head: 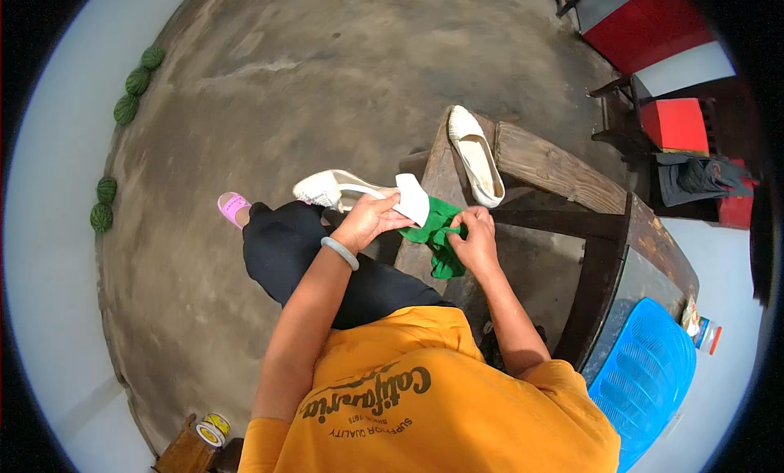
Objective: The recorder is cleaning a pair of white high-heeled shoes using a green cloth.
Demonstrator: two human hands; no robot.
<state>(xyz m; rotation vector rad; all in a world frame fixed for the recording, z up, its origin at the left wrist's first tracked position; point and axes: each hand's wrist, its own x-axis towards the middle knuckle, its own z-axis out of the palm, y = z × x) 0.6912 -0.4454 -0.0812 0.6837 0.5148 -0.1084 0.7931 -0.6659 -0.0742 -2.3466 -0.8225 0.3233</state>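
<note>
My left hand (370,220) grips a white slip-on shoe (318,188) near its heel end, with the thumb on top. The shoe's textured toe points left, above my dark trouser leg. A green cloth (450,261) hangs in folds from my right hand (474,237), which pinches it between thumb and fingers. Part of the cloth reaches behind the shoe's heel; whether they touch is hidden. A second white shoe (481,166) rests on the wooden bench (442,166), its toe pointing away from me.
To the right stands a wooden table frame (658,246) with a blue plastic basket (643,369) at its near end. Watermelons (125,108) line the left wall. Tape rolls (212,430) sit at lower left. A pink slipper (233,208) is on my foot.
</note>
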